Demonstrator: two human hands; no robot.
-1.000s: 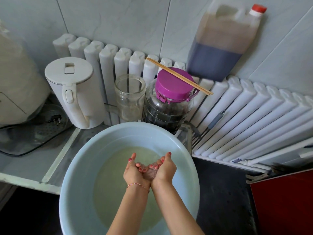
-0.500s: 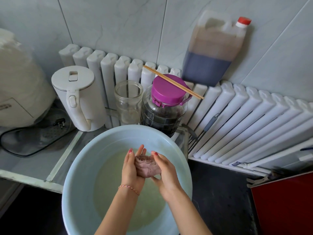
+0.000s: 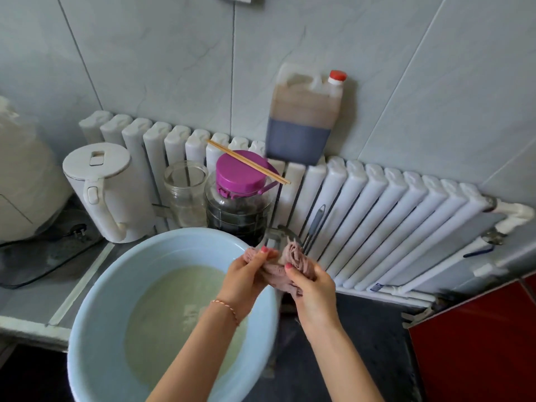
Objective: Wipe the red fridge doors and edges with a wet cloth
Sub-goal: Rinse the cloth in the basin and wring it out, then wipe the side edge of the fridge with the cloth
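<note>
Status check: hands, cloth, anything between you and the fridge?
Left hand and right hand both grip the cloth, bunched at the basin rim. Red fridge untouched, lower right. Nothing in the way.

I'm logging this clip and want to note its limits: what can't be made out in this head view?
- Red fridge: only a corner shows, cut off by the right and bottom edges; doors and edges unseen.
- Cloth: bunched between the left hand and right hand, so its full size is hidden.
- White appliance: cut off by the left edge.
- Basin: murky water hides its bottom.
</note>
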